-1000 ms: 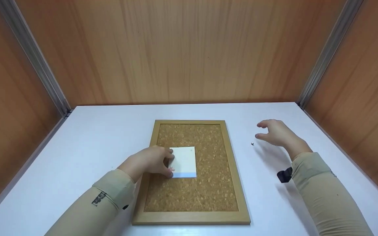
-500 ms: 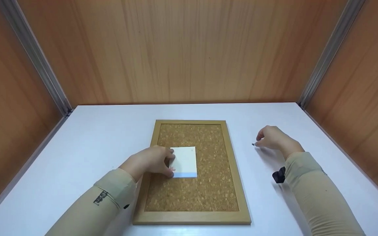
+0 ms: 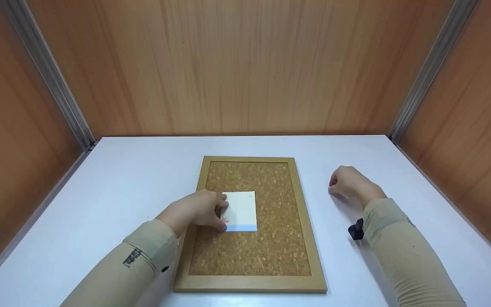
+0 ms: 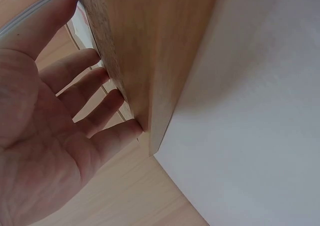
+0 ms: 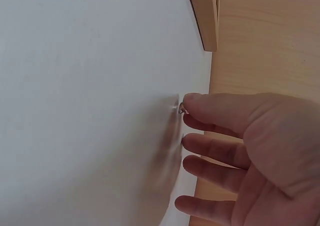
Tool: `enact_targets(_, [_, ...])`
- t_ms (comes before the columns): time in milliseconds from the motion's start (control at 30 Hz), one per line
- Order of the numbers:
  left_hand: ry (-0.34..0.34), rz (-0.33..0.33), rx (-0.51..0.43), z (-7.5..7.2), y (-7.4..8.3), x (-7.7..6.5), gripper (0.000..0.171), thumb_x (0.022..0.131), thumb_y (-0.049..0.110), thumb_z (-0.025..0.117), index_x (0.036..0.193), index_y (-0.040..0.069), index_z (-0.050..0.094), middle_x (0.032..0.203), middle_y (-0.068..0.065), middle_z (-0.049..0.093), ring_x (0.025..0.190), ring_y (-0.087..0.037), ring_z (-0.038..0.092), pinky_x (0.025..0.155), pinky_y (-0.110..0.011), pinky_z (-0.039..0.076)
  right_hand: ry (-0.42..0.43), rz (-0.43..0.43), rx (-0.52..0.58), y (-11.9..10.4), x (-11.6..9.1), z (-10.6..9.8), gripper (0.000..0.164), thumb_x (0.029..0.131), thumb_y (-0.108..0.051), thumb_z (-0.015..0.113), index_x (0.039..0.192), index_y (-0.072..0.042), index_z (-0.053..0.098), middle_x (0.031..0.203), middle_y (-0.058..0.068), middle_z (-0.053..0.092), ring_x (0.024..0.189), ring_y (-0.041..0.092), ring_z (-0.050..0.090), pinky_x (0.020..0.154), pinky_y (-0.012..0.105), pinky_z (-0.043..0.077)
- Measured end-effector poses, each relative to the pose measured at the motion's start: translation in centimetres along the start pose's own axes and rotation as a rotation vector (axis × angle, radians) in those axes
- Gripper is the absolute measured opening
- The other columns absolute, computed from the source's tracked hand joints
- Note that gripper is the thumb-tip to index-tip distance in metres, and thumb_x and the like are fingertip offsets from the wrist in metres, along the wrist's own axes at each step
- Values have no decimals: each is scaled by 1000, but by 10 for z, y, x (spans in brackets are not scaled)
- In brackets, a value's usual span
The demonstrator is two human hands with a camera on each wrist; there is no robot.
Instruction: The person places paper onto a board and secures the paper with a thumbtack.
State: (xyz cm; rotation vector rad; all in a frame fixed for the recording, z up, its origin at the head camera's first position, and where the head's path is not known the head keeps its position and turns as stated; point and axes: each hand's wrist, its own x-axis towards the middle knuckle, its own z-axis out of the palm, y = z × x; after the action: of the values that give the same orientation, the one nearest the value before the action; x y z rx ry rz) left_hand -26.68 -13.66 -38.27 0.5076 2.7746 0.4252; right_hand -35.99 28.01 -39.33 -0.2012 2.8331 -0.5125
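Observation:
A small white note sheet (image 3: 241, 209) with a blue strip along its near edge lies on a framed corkboard (image 3: 262, 251). A tiny dot shows at its far right corner. My left hand (image 3: 200, 209) rests at the sheet's left edge, thumb and fingertips pressing it to the cork. In the left wrist view the fingers of that hand (image 4: 60, 106) reach out fairly straight, tips against the board. To the right of the board, my right hand (image 3: 350, 183) is low over the table. Its thumb and index finger pinch a small shiny thumbtack (image 5: 182, 108) right at the tabletop.
The corkboard's wooden frame (image 3: 249, 283) makes a low raised edge around the cork. White tabletop (image 3: 143, 166) spreads on both sides of it. A wood-grain panel (image 3: 245, 68) stands behind the table, and side panels (image 3: 480, 128) close in left and right.
My right hand has come down and left to the thumbtack on the table, and its thumb and index finger have closed on it. The left hand stays on the sheet.

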Motion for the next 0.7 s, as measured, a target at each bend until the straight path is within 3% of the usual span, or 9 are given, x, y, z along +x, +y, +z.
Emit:
enact_targets(467, [-9,19,7,0,1,2,59,81,35,88,134,17,69,153,-2,50,142,-31,44,113,-52,38,9,4,12,4,-1,1,6,93,-9,71,95,-10,76,96,7,69,91,26,60,85,43,52])
enact_targets(700, [-11,25,-8,-2,1,-1,61,82,33,88,136,15,68,154,-4,50,144,-33,41,115,-54,35,78,-45,17,6,-2,-1,11,92,-14,69,99,-12,77,116,13,67,116,37,57,104,57,44])
